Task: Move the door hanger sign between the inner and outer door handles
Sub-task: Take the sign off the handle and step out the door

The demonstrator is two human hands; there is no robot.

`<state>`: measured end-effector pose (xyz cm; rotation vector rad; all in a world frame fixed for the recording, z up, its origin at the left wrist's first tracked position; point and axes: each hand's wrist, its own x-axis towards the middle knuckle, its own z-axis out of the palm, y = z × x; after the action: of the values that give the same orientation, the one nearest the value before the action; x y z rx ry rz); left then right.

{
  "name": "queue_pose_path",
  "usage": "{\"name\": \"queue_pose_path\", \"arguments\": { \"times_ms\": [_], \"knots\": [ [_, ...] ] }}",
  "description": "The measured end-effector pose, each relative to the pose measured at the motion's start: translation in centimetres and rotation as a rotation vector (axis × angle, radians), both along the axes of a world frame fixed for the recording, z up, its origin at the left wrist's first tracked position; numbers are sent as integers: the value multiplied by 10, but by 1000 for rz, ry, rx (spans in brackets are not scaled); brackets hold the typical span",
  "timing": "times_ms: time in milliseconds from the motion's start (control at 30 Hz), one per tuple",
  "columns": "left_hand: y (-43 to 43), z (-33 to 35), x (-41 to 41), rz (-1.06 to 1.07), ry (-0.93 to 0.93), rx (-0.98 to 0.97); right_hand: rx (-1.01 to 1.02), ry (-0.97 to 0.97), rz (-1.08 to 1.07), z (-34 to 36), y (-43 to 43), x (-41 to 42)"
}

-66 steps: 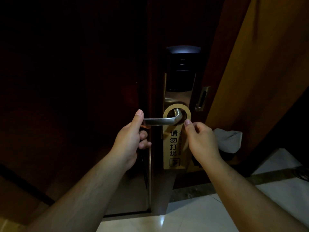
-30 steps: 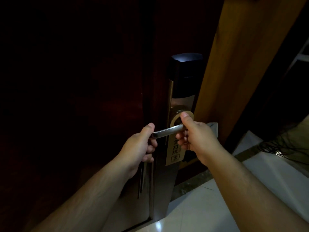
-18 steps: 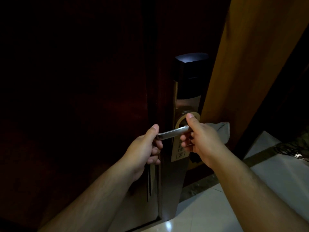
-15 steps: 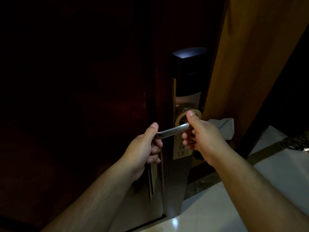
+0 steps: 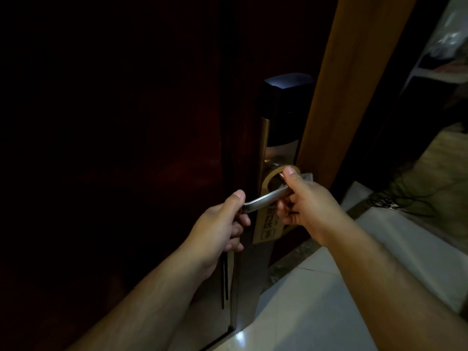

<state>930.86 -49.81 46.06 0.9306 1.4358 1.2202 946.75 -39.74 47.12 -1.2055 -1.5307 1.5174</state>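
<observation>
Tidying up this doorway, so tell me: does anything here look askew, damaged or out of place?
The door hanger sign hangs slanted on the lever handle, its loop pinched by the right hand. A loose tangle of dark cable lies on the floor past the door frame. No damage shows.

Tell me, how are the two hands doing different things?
The left hand grips the free end of the door handle; the right hand pinches the door hanger sign at its ring. The left hand sits lower, the right hand higher. Both curl their fingers.
</observation>
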Motion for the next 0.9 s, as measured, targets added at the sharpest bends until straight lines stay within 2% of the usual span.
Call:
{"name": "queue_pose_path", "arguments": {
  "times_ms": [167,367,600,900],
  "knots": [
    [3,2,-11,-109,-13,21,-72,40,-182,0,-14,-12],
    [-1,2,-18,-221,-46,22,-69,16,-332,4,-29,-22],
    [-11,-4,-16,-323,-66,11,-100,43,-352,0,-44,-17],
    [-43,-2,2,-406,16,27,-87,62,-399,-1,-85,9]
  ]
}}
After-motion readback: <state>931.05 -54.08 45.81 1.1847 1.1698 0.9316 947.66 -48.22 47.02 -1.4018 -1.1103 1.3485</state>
